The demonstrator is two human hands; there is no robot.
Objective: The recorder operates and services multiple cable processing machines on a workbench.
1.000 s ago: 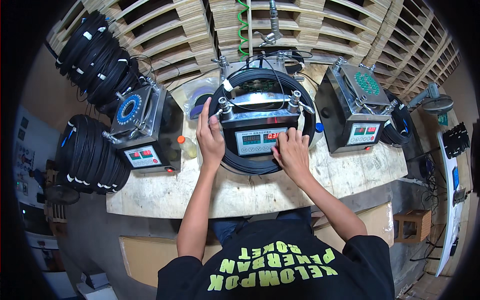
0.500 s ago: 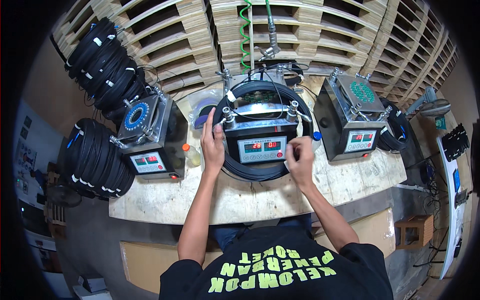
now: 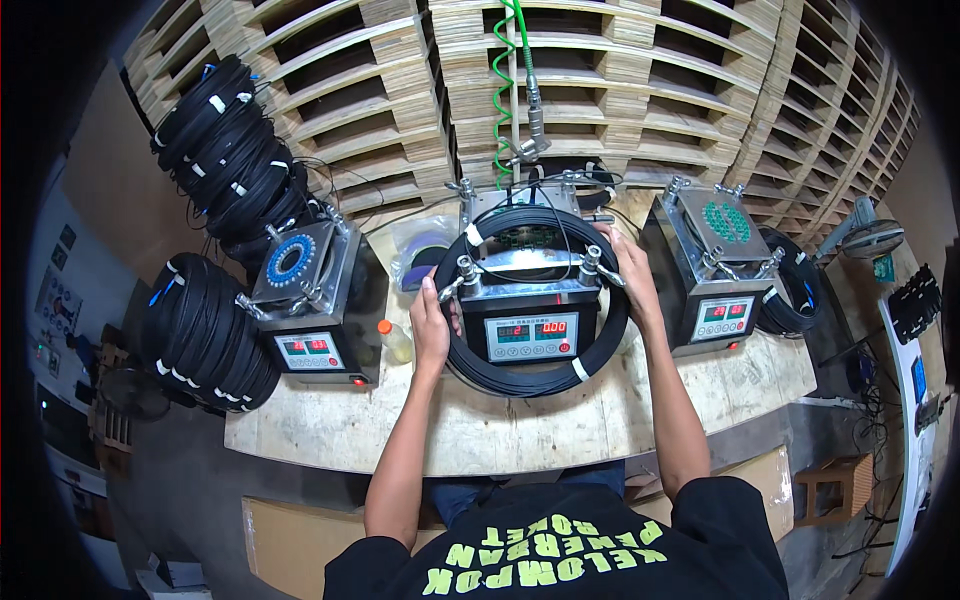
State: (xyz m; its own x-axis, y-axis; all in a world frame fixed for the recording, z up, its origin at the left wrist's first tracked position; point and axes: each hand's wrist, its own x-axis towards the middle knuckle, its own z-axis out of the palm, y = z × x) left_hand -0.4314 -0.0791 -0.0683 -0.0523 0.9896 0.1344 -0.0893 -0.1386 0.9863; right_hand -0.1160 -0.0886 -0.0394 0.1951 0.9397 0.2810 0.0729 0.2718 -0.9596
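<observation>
A coil of black cable [image 3: 525, 384] with white ties rings the middle machine [image 3: 500, 342], a dark box with metal clamp posts and a lit digital panel. My left hand [image 3: 431, 328] is closed on the coil's left side, its thumb pointing up. On the opposite side my right hand [image 3: 632, 277] grips the coil beside a clamp post. Part of each hand's fingers is hidden behind the cable. Thin cable ends run over the machine's top.
Similar machines stand at left [image 3: 308, 350] and right [image 3: 724, 317]. Stacked black cable coils [image 3: 212, 335] crowd the far left. A small bottle with an orange cap [image 3: 397, 343] sits near my left hand. Wooden pallets [image 3: 640, 90] line the back, with a green air hose [image 3: 522, 45] hanging there.
My right hand has moved from near the panel up to the coil's right side. My left hand has closed on the coil, which now sits lower around the machine. The panel digits have changed.
</observation>
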